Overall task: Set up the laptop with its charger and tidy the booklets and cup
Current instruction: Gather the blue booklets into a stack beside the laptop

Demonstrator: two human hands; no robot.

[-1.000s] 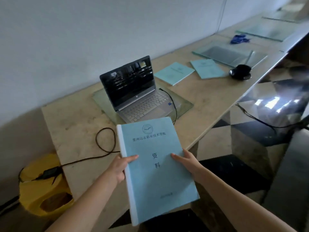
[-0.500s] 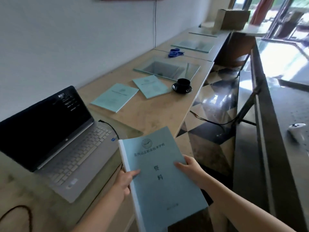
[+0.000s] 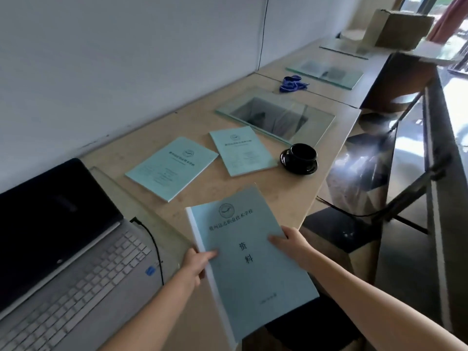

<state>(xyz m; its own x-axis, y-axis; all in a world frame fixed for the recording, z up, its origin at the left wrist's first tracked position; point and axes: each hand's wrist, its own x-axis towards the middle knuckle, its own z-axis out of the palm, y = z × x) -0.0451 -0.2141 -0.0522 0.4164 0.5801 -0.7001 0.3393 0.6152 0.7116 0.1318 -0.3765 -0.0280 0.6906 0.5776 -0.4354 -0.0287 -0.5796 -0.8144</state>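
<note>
A long desk (image 3: 291,198) runs along a white wall. A thick booklet (image 3: 250,254) is gripped by the left hand (image 3: 195,264) and right hand (image 3: 291,245), overhanging the edge. Two booklets (image 3: 172,168) lie beyond; the cup (image 3: 302,154) could be knocked if the booklet is swung wide.

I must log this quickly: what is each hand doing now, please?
Left hand: closed on the spine edge of the large booklet.
Right hand: closed on the same booklet's right edge.
</note>
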